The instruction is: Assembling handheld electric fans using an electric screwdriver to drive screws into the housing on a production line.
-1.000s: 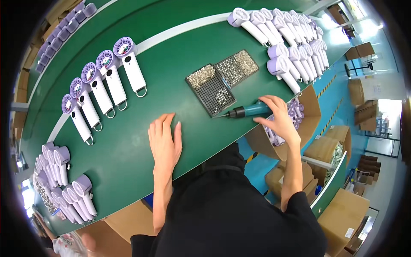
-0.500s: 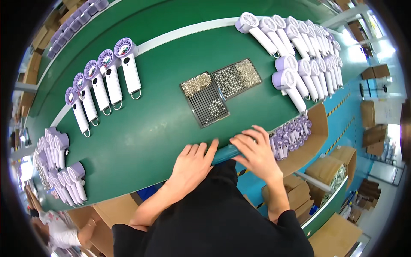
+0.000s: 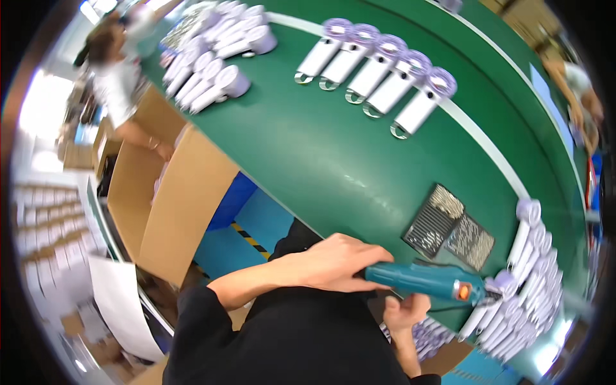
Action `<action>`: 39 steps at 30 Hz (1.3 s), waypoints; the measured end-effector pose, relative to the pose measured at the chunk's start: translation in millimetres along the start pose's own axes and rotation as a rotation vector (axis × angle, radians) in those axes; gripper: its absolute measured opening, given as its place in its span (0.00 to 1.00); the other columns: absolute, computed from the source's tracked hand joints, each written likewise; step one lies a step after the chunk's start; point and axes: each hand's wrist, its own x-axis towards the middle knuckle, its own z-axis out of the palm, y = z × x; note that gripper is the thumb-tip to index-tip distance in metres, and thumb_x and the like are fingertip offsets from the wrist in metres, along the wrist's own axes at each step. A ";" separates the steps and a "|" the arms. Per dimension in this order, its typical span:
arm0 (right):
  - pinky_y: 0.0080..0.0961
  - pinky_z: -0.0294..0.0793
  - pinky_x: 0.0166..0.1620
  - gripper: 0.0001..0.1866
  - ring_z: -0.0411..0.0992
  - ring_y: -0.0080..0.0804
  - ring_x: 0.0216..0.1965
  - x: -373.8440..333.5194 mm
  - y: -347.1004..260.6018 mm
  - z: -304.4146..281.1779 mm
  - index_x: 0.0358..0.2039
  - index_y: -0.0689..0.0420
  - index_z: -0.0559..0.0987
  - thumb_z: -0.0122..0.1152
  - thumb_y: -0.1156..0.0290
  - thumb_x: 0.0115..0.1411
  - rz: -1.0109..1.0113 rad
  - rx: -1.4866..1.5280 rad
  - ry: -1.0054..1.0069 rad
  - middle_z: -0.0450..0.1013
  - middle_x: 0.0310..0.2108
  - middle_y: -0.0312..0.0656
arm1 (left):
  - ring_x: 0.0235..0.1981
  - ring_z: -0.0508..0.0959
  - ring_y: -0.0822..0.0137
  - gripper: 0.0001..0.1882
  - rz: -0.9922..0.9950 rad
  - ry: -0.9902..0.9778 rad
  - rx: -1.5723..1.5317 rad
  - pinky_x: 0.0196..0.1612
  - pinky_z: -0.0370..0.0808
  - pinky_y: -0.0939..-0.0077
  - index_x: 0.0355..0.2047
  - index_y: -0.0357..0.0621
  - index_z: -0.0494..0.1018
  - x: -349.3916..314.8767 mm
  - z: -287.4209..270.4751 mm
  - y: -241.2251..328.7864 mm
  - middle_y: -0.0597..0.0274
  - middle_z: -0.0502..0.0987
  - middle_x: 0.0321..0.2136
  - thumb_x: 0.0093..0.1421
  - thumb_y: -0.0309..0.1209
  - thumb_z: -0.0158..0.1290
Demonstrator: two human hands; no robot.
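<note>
A teal electric screwdriver (image 3: 420, 281) with an orange switch lies level above the table's front edge. My left hand (image 3: 340, 262) is closed around its dark left end. Just below the tool's body is my right hand (image 3: 405, 312), its thumb and fingers apart, not gripping anything. From the tool's right end a black cord trails down. Beyond it, a black grid tray (image 3: 428, 228) and a second tray (image 3: 471, 244) hold small metal screws.
Several white-and-purple handheld fans (image 3: 385, 67) lie in a row across the green table (image 3: 308, 160). More fans (image 3: 532, 282) crowd the right end, others (image 3: 218, 83) the far left. A cardboard box (image 3: 186, 199) stands at left near a co-worker (image 3: 115, 70); another person (image 3: 577, 90) is far right.
My view has swung left. The screwdriver, earlier mostly hidden between both hands, now shows its full body; my left hand grips its end, and my right hand has come off it and dropped below.
</note>
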 end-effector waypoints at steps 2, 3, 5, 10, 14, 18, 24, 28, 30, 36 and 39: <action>0.39 0.66 0.54 0.54 0.67 0.45 0.53 19.4 -4.1 4.3 0.62 0.64 0.54 0.57 0.32 0.51 0.263 0.536 -0.093 0.58 0.59 0.57 | 0.25 0.77 0.56 0.15 0.045 0.040 -0.101 0.28 0.73 0.65 0.37 0.44 0.70 -1.4 4.7 4.6 0.59 0.75 0.25 0.52 0.34 0.60; 0.42 0.63 0.57 0.56 0.67 0.47 0.52 33.9 -12.2 11.0 0.63 0.63 0.53 0.54 0.28 0.50 0.218 0.580 -0.017 0.60 0.58 0.57 | 0.24 0.76 0.56 0.14 0.120 0.090 -0.118 0.27 0.72 0.65 0.36 0.44 0.70 -1.4 11.0 3.8 0.59 0.75 0.24 0.52 0.34 0.60; 0.45 0.62 0.59 0.54 0.67 0.50 0.53 35.6 -11.2 26.5 0.61 0.62 0.54 0.46 0.25 0.51 0.079 0.720 0.030 0.63 0.55 0.59 | 0.22 0.75 0.55 0.14 0.101 0.040 -0.213 0.23 0.70 0.66 0.34 0.44 0.70 -6.2 21.0 2.0 0.58 0.75 0.22 0.52 0.34 0.61; 0.47 0.66 0.55 0.36 0.73 0.49 0.42 43.6 -32.0 58.1 0.50 0.59 0.59 0.36 0.36 0.63 -0.012 0.901 0.159 0.73 0.34 0.50 | 0.32 0.76 0.54 0.18 0.169 -0.021 -0.214 0.36 0.73 0.64 0.38 0.40 0.72 -15.3 -9.2 -13.1 0.55 0.76 0.29 0.53 0.36 0.62; 0.32 0.72 0.25 0.35 0.67 0.33 0.19 71.7 -50.1 63.6 0.54 0.60 0.55 0.47 0.42 0.63 -0.023 0.983 0.406 0.65 0.22 0.42 | 0.37 0.75 0.50 0.14 -0.203 0.319 0.392 0.42 0.72 0.59 0.40 0.40 0.74 -30.4 -120.4 -77.5 0.49 0.77 0.33 0.57 0.36 0.55; 0.25 0.66 0.15 0.35 0.62 0.30 0.11 77.7 -45.2 62.6 0.55 0.62 0.55 0.52 0.46 0.62 -0.029 0.822 0.462 0.63 0.17 0.42 | 0.43 0.73 0.47 0.19 -0.367 0.748 0.962 0.48 0.70 0.56 0.47 0.36 0.69 -74.0 -237.2 -151.3 0.45 0.73 0.41 0.53 0.24 0.51; 0.24 0.65 0.14 0.21 0.62 0.29 0.10 86.7 -32.6 83.2 0.44 0.59 0.61 0.60 0.64 0.59 -0.056 0.725 0.361 0.65 0.16 0.42 | 0.49 0.67 0.45 0.30 -0.493 0.589 1.199 0.54 0.65 0.55 0.53 0.35 0.63 -99.6 -285.5 -205.9 0.44 0.66 0.49 0.45 0.19 0.50; 0.24 0.67 0.15 0.20 0.65 0.29 0.13 79.2 -24.2 84.6 0.42 0.57 0.61 0.62 0.69 0.58 0.011 0.570 0.222 0.66 0.17 0.41 | 0.44 0.68 0.44 0.25 -0.500 0.557 1.091 0.50 0.67 0.54 0.48 0.36 0.67 -104.8 -295.2 -208.0 0.43 0.68 0.41 0.46 0.23 0.54; 0.26 0.71 0.21 0.19 0.67 0.30 0.17 77.5 -28.7 82.8 0.43 0.56 0.61 0.61 0.70 0.59 0.013 0.531 0.217 0.67 0.19 0.40 | 0.45 0.68 0.45 0.22 -0.524 0.525 0.968 0.51 0.66 0.56 0.45 0.36 0.66 -98.3 -290.9 -190.0 0.42 0.68 0.40 0.47 0.24 0.54; 0.34 0.76 0.33 0.21 0.73 0.38 0.25 85.8 -25.3 60.1 0.46 0.55 0.60 0.57 0.84 0.57 0.048 0.630 0.022 0.69 0.28 0.46 | 0.32 0.73 0.70 0.19 -0.659 0.559 0.328 0.37 0.72 0.72 0.48 0.38 0.62 -93.6 -247.5 -160.7 0.59 0.74 0.35 0.57 0.25 0.52; 0.35 0.74 0.23 0.17 0.69 0.37 0.18 87.5 -12.0 54.4 0.45 0.55 0.60 0.55 0.80 0.59 -0.020 0.737 0.166 0.68 0.24 0.45 | 0.27 0.72 0.76 0.25 -0.671 0.576 -0.157 0.29 0.73 0.81 0.54 0.35 0.65 -61.0 -194.8 -129.1 0.64 0.71 0.33 0.56 0.27 0.55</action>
